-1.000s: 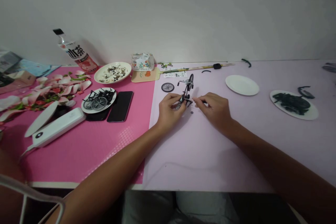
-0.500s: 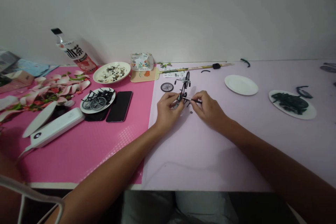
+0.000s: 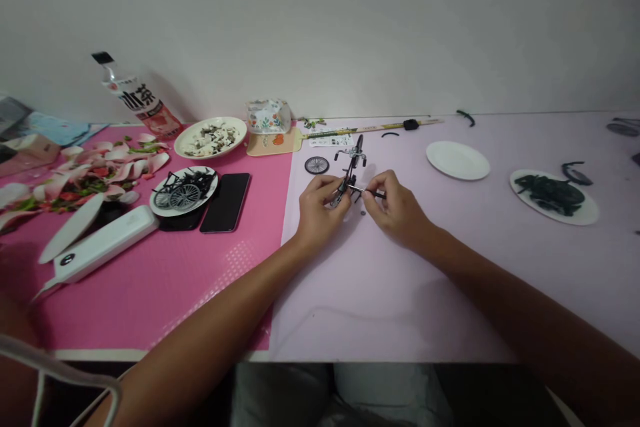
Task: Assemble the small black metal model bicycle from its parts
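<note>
My left hand (image 3: pixel 321 208) is closed around the rear part of a small model bicycle (image 3: pixel 353 159), whose handlebar and front wheel point away from me. Between the fingertips of my right hand (image 3: pixel 395 203) is a thin screwdriver (image 3: pixel 374 193) with a dark handle. Its metal shaft points left and reaches the bicycle's lower frame; my fingers hide the exact contact. A loose spoked wheel (image 3: pixel 317 165) lies behind my left hand. Just below the screwdriver, a tiny dark round piece (image 3: pixel 363 213) rests on the pale mat.
On the left are a plate of black bicycle parts (image 3: pixel 159 208), a phone (image 3: pixel 226 203), a white lamp-like device (image 3: pixel 107 243), a bowl (image 3: pixel 180 147) and a bottle (image 3: pixel 145 103). To the right stand a white plate (image 3: pixel 458 161) and a plate of dark parts (image 3: pixel 593 213).
The model bicycle has turned slightly, its front wheel and handlebar now at a different angle. Both hands keep their hold, and the screwdriver stays at the frame. The view has shifted slightly.
</note>
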Available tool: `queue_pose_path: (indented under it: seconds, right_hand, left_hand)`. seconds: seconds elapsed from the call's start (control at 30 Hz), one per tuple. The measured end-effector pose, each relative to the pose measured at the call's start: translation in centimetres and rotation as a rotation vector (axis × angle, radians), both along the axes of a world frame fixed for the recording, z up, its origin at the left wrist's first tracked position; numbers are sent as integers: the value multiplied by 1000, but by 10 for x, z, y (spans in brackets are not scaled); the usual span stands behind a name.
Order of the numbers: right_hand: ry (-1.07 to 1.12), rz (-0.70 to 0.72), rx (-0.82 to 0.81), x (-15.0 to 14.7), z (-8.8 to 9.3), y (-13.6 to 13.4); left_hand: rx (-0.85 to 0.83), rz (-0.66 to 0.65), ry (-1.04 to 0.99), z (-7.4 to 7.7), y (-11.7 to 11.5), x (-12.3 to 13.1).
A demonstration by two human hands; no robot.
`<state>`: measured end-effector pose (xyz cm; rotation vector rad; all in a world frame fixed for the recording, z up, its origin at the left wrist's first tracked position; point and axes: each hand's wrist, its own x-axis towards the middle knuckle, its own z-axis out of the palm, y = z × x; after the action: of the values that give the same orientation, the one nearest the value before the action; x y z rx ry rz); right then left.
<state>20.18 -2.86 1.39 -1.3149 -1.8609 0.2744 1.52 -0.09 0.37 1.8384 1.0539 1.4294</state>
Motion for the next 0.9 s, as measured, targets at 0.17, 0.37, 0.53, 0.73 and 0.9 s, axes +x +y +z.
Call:
queue_pose_path:
  seconds: [0.17,0.37,0.53,0.73,0.9]
  right_hand:
    - [13,38,-24,2,-4,4]
    - [-18,-1,-5,3,-4,4]
    - [-10,-3,-27,1,-4,3]
    - [22,3,-68,0,-4,2]
    - [45,13,-81,0,-6,1]
  left_hand:
    - [-9,5,-12,1,2,-1]
    - [-27,-8,-22,1,0,-1]
    - [-23,-17,-19,1,1,-1]
    - [-8,-17,-25,1,1,-1]
    - [5,-25,-32,2,0,-2]
